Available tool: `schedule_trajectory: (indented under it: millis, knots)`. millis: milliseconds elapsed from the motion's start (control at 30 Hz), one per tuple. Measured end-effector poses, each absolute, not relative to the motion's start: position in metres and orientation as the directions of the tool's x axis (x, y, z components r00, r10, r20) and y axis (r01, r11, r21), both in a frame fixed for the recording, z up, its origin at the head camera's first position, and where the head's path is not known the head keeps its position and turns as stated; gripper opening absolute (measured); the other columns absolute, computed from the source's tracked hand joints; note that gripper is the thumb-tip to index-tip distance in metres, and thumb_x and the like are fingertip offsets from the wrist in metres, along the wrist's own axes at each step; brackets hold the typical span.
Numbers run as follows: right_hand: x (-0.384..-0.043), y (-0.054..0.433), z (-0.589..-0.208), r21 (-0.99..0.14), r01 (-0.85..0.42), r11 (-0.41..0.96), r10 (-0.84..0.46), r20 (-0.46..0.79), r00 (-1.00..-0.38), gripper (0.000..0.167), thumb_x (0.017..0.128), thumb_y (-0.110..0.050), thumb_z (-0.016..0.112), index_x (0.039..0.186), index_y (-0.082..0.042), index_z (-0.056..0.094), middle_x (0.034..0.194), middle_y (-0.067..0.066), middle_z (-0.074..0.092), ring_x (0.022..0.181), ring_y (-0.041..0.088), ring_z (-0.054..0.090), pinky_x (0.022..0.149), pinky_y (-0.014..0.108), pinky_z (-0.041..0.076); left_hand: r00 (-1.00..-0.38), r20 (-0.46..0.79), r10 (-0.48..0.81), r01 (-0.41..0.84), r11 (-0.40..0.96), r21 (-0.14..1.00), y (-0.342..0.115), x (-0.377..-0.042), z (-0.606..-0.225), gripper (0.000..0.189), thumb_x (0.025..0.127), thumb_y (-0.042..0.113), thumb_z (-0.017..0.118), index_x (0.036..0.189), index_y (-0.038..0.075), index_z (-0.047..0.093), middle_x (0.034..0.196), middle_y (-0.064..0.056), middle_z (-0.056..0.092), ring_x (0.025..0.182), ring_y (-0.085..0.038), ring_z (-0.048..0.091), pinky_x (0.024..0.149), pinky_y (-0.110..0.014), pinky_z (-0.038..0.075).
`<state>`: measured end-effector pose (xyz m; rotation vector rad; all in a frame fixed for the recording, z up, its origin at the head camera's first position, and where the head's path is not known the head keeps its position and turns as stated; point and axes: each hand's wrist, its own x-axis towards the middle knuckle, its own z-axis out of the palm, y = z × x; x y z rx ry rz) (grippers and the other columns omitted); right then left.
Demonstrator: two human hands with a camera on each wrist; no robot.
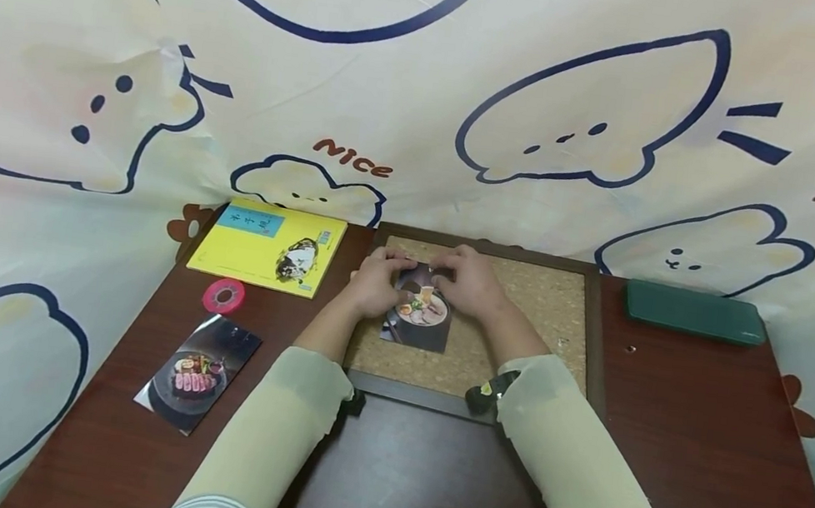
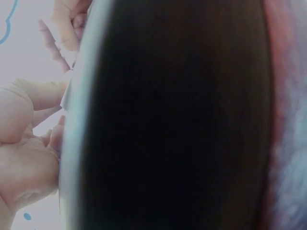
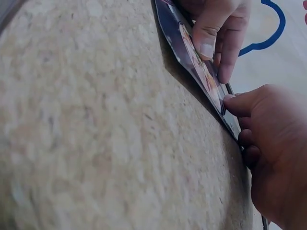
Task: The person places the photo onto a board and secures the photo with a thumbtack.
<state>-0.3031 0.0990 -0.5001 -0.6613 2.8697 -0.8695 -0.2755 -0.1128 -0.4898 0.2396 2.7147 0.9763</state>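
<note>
A photo card (image 1: 419,337) showing a bowl of food lies over the left part of a framed corkboard (image 1: 536,319). My left hand (image 1: 376,284) grips its left side near the top, the thumb over the printed face. At the upper right edge my right hand (image 1: 473,285) pinches the card between thumb and curled fingers. In the right wrist view the photo card (image 3: 192,67) is slightly bent, with a shadow along its edge on the cork. A dark shape blocks most of the left wrist view, where part of my left hand (image 2: 29,148) shows.
Left of the board lie a yellow book (image 1: 249,257), a pink tape roll (image 1: 224,295) and another food photo (image 1: 201,373). A green case (image 1: 695,312) lies at the back right, and a tiny shiny object (image 1: 631,348) sits nearby. A patterned cloth (image 1: 424,105) hangs behind.
</note>
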Motion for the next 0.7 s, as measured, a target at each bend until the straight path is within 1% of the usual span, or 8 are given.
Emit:
schedule_trajectory:
  millis: [100, 233, 367, 533, 700]
  knots:
    - [-0.3019, 0.099, -0.5002, -0.533, -0.378, 0.757, -0.423, 0.04, -0.905, 0.031, 0.098, -0.022, 0.068, 0.128, -0.015, 0.074, 0.12, 0.009, 0.061, 0.11, 0.029, 0.062, 0.096, 0.046, 0.051, -0.955, -0.178, 0.237, 0.069, 0.762, 0.644, -0.1119, -0.2747, -0.4899, 0.056, 0.092, 0.025, 0.079, 0.145, 0.018, 0.063, 0.155, -0.007, 0.039, 0.145, -0.032, 0.033, 0.106, -0.059, 0.029]
    - [-0.3006, 0.099, -0.4996, -0.533, -0.37, 0.761, -0.423, 0.025, -0.906, 0.032, 0.099, -0.022, 0.067, 0.13, -0.014, 0.074, 0.124, 0.01, 0.06, 0.116, 0.031, 0.06, 0.1, 0.048, 0.049, -0.955, -0.17, 0.241, 0.078, 0.763, 0.642, -0.1109, -0.2744, -0.4901, 0.056, 0.092, 0.025, 0.079, 0.145, 0.017, 0.063, 0.155, -0.008, 0.039, 0.146, -0.033, 0.033, 0.106, -0.06, 0.028]
    - [-0.2997, 0.0985, -0.4985, -0.52, -0.36, 0.775, -0.426, -0.009, -0.905, 0.034, 0.101, -0.023, 0.064, 0.132, -0.014, 0.072, 0.128, 0.01, 0.059, 0.12, 0.032, 0.059, 0.103, 0.049, 0.048, -0.954, -0.172, 0.247, 0.081, 0.762, 0.643, -0.1102, -0.2744, -0.4906, 0.056, 0.092, 0.026, 0.079, 0.145, 0.017, 0.062, 0.156, -0.008, 0.039, 0.146, -0.033, 0.033, 0.105, -0.059, 0.029]
    - [-0.3011, 0.0962, -0.4956, -0.505, -0.365, 0.782, -0.441, -0.035, -0.897, 0.033, 0.102, -0.022, 0.063, 0.132, -0.013, 0.072, 0.128, 0.011, 0.059, 0.119, 0.032, 0.06, 0.101, 0.049, 0.049, -0.952, -0.177, 0.251, 0.082, 0.763, 0.641, -0.1108, -0.2744, -0.4908, 0.057, 0.094, 0.026, 0.077, 0.147, 0.018, 0.061, 0.157, -0.007, 0.037, 0.146, -0.034, 0.032, 0.106, -0.061, 0.028]
    - [-0.3036, 0.0945, -0.4938, -0.515, -0.364, 0.776, -0.449, -0.047, -0.892, 0.033, 0.102, -0.021, 0.063, 0.133, -0.012, 0.072, 0.13, 0.013, 0.059, 0.121, 0.033, 0.059, 0.103, 0.05, 0.048, -0.953, -0.167, 0.252, 0.089, 0.763, 0.64, -0.1123, -0.2748, -0.4911, 0.057, 0.094, 0.025, 0.077, 0.147, 0.018, 0.06, 0.159, -0.007, 0.036, 0.147, -0.035, 0.031, 0.106, -0.062, 0.027]
